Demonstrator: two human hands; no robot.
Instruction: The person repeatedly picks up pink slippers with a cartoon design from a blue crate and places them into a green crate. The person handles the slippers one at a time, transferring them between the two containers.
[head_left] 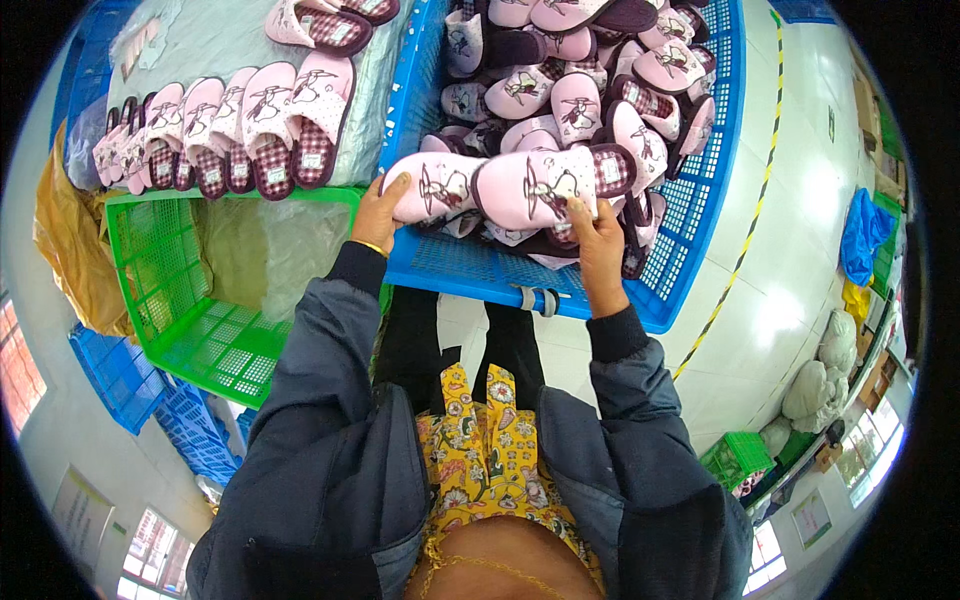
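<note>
My left hand (377,212) grips a pink slipper (432,186) with a printed dog figure on its upper. Closed round the side of a second pink slipper (535,190) is my right hand (597,243), its thumb on top near the checked insole. The two slippers touch, one partly over the other, above the near edge of a large blue crate (715,215). Many more pink slippers (577,107) lie jumbled in that crate, some upside down with dark soles showing.
Left of the crate, a row of paired slippers (270,125) stands on a plastic-covered surface (215,45). Below it is a green crate (160,290) with clear plastic film inside. Yellow-black floor tape (757,230) runs along the right. White sacks (815,385) and a blue bag (866,237) line the wall.
</note>
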